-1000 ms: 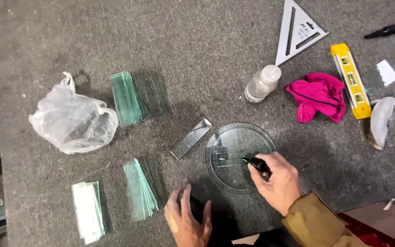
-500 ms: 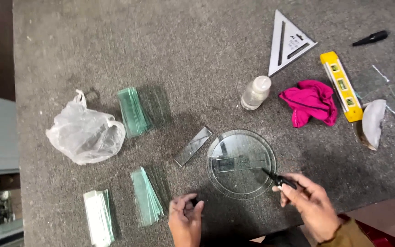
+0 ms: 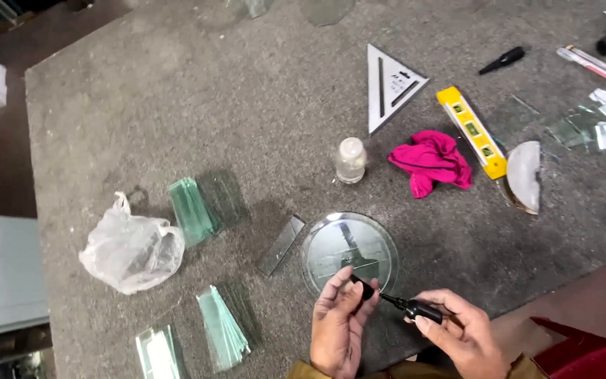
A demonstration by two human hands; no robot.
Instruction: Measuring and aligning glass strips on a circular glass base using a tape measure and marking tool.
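You work over the grey table (image 3: pixel 177 105), and the round glass disc (image 3: pixel 350 251) lies flat near its front edge, just beyond your hands. Keep that disc flat and unmoving while you handle the tool above it, since a shifted disc loses any line you mean to follow.

Your left hand (image 3: pixel 340 328) curls its fingertips around the front end of the small black tool (image 3: pixel 402 304), and your right hand (image 3: pixel 462 335) pinches the thicker black body from the other side. Hold the body firmly with the right and let the left do the fine work at the tip, with both wrists low over the table.

The stacks of greenish glass strips (image 3: pixel 192 209) and the loose single strip (image 3: pixel 281 244) lie to the left, well apart from your hands, so your elbows have room.

The tool's tip is hidden under your left fingers; it may be a glass cutter, but the view is too small to tell. A dark shape shows in or beneath the disc and cannot be made out. Your forearms are cut off at the bottom edge.
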